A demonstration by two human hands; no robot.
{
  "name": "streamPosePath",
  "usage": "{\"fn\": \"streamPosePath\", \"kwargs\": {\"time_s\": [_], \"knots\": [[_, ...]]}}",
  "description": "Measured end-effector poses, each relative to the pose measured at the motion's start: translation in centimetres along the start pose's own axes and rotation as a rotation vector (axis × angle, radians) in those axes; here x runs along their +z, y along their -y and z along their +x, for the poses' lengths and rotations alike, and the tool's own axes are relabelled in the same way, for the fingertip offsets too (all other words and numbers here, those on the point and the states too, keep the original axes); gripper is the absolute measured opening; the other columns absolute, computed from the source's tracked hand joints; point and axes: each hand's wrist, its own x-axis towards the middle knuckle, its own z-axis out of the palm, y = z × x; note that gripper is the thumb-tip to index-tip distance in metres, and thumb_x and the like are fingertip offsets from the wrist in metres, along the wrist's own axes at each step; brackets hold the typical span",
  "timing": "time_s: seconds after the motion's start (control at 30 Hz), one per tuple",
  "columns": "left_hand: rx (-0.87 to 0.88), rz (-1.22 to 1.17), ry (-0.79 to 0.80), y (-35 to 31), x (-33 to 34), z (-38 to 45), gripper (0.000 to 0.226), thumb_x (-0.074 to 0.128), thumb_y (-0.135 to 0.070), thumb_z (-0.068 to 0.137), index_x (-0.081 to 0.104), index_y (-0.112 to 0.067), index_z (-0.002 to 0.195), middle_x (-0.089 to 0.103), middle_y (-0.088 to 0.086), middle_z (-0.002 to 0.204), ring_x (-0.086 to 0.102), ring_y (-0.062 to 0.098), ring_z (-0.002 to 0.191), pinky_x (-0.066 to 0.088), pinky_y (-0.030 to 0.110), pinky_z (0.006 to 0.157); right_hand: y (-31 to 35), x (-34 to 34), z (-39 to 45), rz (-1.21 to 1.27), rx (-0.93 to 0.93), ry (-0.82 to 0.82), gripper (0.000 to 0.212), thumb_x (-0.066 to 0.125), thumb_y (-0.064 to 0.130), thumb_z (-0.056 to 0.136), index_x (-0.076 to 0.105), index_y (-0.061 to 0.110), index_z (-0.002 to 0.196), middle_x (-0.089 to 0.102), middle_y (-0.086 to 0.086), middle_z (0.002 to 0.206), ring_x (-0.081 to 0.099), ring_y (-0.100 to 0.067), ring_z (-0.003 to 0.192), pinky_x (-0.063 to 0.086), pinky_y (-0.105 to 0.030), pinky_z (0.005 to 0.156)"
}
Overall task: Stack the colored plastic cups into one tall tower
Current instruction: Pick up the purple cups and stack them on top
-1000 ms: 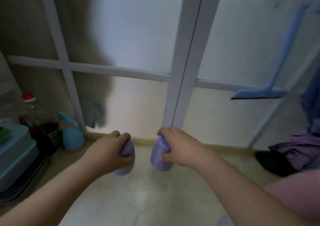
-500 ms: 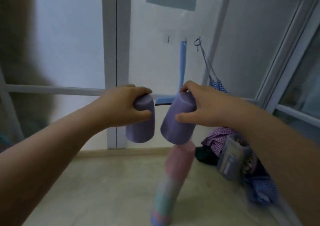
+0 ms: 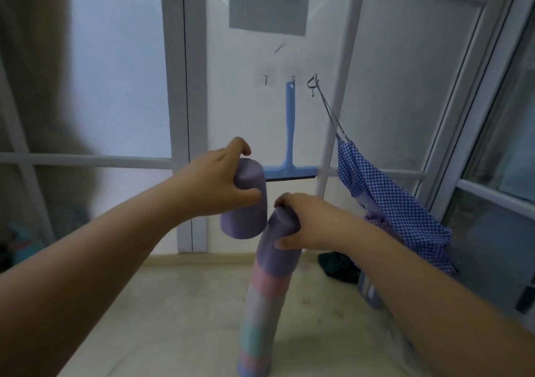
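Observation:
A tall tower of stacked cups (image 3: pixel 262 318) in pink, pale green and purple bands stands on the beige floor at centre. My right hand (image 3: pixel 307 222) grips an upside-down purple cup (image 3: pixel 278 249) that sits on the tower's top. My left hand (image 3: pixel 220 185) holds a second upside-down purple cup (image 3: pixel 246 214) in the air, just left of and slightly above the tower's top. The two purple cups are close together; I cannot tell whether they touch.
A blue squeegee (image 3: pixel 290 133) hangs on hooks on the frosted glass door behind. A blue checked cloth (image 3: pixel 388 203) hangs at right over a dark bundle (image 3: pixel 337 265) on the floor. A window frame stands at far right.
The view swung right and up from the floor. Both hands carried the purple cups to the tower. The right hand's cup came down onto the tower's top; the left cup stayed raised.

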Motion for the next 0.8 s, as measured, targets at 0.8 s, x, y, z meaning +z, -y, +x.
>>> {"fn": "streamPosePath", "kwargs": {"time_s": [0.8], "knots": [[0.202,0.001,0.018,-3.7,5.1,2.5,0.047,0.065,-0.040,0.075,0.045,-0.023,0.114,0.059,0.001,0.106,0.053,0.018,0.090,0.047,0.029,0.075,-4.3,-1.4,-2.0,0.091,0.161,-0.021,0.068,0.075,0.047,0.071,0.042,0.032,0.128,0.051,0.011,0.113,0.050,-0.008,0.095,0.043,-0.024,0.079]]}}
